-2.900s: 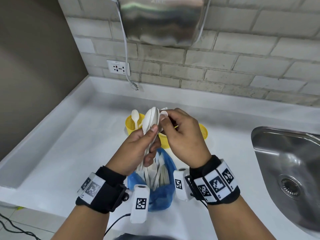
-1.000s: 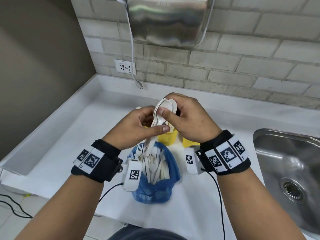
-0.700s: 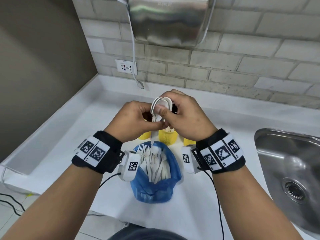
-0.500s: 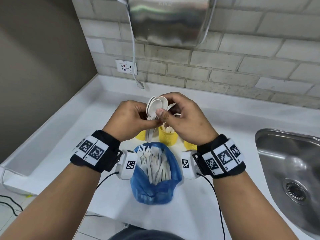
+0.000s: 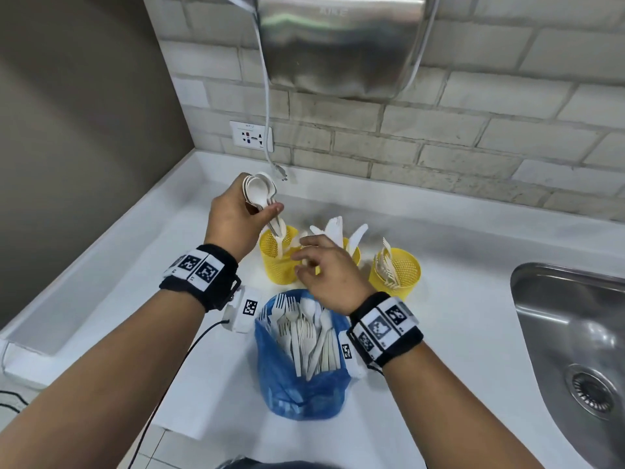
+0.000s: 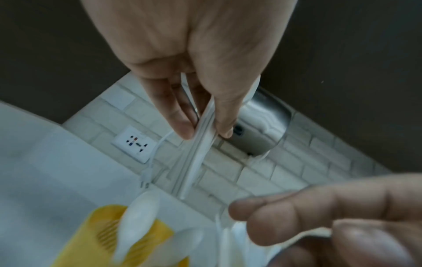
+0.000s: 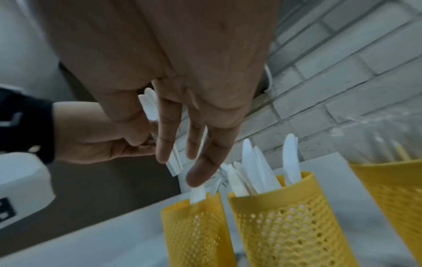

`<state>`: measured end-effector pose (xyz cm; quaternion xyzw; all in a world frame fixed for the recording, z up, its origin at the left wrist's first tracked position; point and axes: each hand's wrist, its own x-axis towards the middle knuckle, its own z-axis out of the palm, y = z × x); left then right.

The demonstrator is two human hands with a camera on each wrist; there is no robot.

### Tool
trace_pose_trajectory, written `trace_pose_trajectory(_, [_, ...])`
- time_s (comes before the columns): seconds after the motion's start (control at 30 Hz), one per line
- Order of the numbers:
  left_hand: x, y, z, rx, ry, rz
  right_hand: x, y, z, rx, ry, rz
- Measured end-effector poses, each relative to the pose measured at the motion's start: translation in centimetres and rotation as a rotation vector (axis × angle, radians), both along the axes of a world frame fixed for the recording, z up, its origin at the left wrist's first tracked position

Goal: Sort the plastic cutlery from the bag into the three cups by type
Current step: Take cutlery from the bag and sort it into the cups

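Note:
My left hand [image 5: 267, 211] pinches a nested stack of white plastic spoons [image 5: 258, 194], bowls up. Their handles [image 6: 200, 144] point down at the left yellow mesh cup [image 5: 279, 258], where a spoon [image 7: 197, 195] stands. My right hand [image 5: 304, 258] hovers with relaxed, straight fingers [image 7: 200, 162] and holds nothing, just in front of the left and middle cups. The middle cup [image 7: 285, 225] holds white knives [image 5: 338, 228]; the right cup [image 5: 395, 270] holds forks. The blue bag [image 5: 301, 350] lies open below my right wrist with several forks and spoons inside.
A steel sink [image 5: 575, 350] is sunk into the white counter [image 5: 135, 265] at the right. The brick wall behind carries a socket [image 5: 251, 136], a dangling plug cable [image 5: 270, 130] and a metal hand dryer [image 5: 338, 42]. A raised ledge runs along the counter's left side.
Both hands held the spoon stack together above the cups. Now my right hand has let go and dropped toward the bag, while my left hand has carried the stack left over the left cup.

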<state>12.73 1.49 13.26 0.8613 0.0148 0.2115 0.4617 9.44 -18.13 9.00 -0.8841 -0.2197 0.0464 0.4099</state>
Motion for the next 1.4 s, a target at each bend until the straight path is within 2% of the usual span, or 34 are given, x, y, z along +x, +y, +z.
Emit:
trace_pose_trajectory(0.17, [1.7,0.3,-2.8,0.095,0.103,0.056,1.1,2.4,-1.4,-0.344,-0.034,0.147])
trace_pose_trajectory(0.33, [2.6,-0.4,-4.5,0.216,0.163,0.030,2.1,3.4,-2.9,-0.497,-0.080,0.183])
trace_pose_trajectory(0.5, [3.7,-1.0,-6.3,0.301,0.222,-0.057,2.1,3.4,-3.3,-0.538,-0.136,0.175])
trace_pose_trajectory(0.63, [3.9,-1.1,-7.8,0.614,0.182,-0.003,2.0,3.0,-3.4,-0.476,-0.104,0.161])
trace_pose_trajectory(0.67, [3.8,-1.1,-8.1,0.625,0.171,0.019,1.9,2.9,-3.3,-0.450,-0.097,0.160])
trace_pose_trajectory(0.77, [3.3,-1.0,-8.4,0.524,0.110,0.056,1.3,2.0,-2.4,-0.348,-0.123,0.114])
trace_pose_trajectory(0.87, [2.6,-0.7,-8.5,0.435,0.059,0.057,0.7,0.3,-1.7,-0.303,-0.163,-0.027])
trace_pose_trajectory(1.0, [1.9,0.0,-8.6,0.382,0.033,0.036,0.2,-1.5,-2.0,-0.367,-0.155,-0.142])
trace_pose_trajectory(1.07, [1.9,0.3,-8.8,0.411,0.084,-0.032,-0.1,-2.1,-2.4,-0.463,-0.153,-0.144])
trace_pose_trajectory(1.13, [2.2,0.4,-9.1,0.514,0.163,-0.116,-0.5,-2.4,-2.7,-0.532,-0.146,-0.134])
trace_pose_trajectory(1.23, [2.3,0.3,-9.1,0.649,0.218,-0.158,-0.9,-2.6,-3.2,-0.557,-0.102,-0.120])
trace_pose_trajectory(1.3, [2.2,0.1,-8.9,0.612,0.207,-0.126,-1.1,-2.7,-3.5,-0.558,-0.105,-0.116])
trace_pose_trajectory(1.4, [1.9,0.1,-9.0,0.433,0.247,-0.080,-1.3,-2.9,-3.7,-0.523,-0.119,-0.126])
